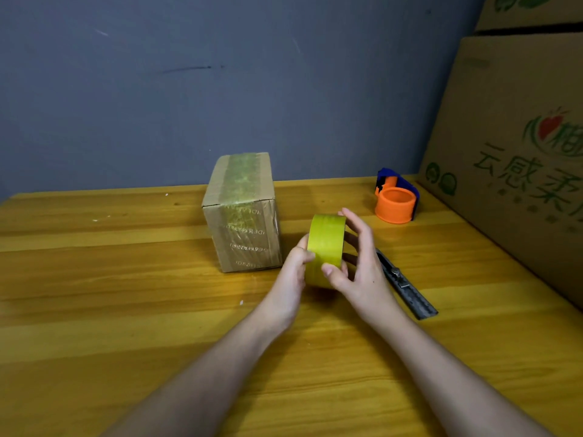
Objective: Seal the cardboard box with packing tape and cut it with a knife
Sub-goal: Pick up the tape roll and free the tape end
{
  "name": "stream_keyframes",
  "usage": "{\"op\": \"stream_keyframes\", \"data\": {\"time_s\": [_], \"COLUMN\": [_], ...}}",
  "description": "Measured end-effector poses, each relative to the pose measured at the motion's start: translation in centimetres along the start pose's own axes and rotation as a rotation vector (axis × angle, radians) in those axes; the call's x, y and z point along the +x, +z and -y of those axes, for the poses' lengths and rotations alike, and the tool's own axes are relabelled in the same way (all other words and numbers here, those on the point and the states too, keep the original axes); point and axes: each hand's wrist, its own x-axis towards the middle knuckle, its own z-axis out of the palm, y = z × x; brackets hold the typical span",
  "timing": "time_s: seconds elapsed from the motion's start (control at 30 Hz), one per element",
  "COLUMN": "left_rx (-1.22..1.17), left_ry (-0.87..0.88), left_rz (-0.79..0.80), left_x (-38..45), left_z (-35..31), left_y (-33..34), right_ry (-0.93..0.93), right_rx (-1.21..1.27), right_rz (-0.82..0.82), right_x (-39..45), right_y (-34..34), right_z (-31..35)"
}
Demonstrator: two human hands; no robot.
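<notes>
Both hands cradle the tape roll [325, 247] upright — left hand [295, 272] steadying, right hand [356, 263] thumb likely hunting the end; knife [407, 285] just right.

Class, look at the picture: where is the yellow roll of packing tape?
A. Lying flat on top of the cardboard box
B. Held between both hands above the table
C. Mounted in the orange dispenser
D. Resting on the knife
B: the yellow roll of packing tape stands on edge, gripped by the left hand and the right hand, in front of the cardboard box.
</notes>
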Motion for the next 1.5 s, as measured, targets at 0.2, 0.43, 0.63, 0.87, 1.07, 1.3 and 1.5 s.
{"op": "stream_keyframes", "data": {"time_s": [0.2, 0.43, 0.63, 0.87, 1.07, 1.3, 1.5], "left_rx": [-0.012, 0.000, 0.032, -0.004, 0.099, 0.735, 0.710], "left_ry": [-0.035, -0.042, -0.018, -0.015, -0.037, 0.226, 0.278], "left_rz": [0.015, 0.027, 0.011, 0.038, 0.028, 0.011, -0.013], "left_x": [0.4, 0.3, 0.1, 0.0, 0.4, -1.7, -1.4], "left_z": [0.3, 0.1, 0.3, 0.3, -0.6, 0.9, 0.3], "left_y": [-0.3, -0.5, -0.5, -0.5, -0.4, -2.2, -2.5], "right_ry": [-0.007, 0.004, 0.057, 0.032, 0.068, 0.118, -0.179], "right_rx": [-0.018, -0.039, 0.054, 0.033, 0.127, 0.181, -0.168], "right_rz": [0.003, -0.001, 0.015, 0.010, -0.007, 0.065, -0.029], "right_x": [0.0, -0.2, -0.2, -0.3, -0.1, -0.1, 0.0], "right_y": [0.1, 0.1, 0.3, 0.4, 0.1, 0.1, -0.6], "right_z": [0.2, 0.4, -0.3, -0.1, 0.5, 0.4, 1.7]}}
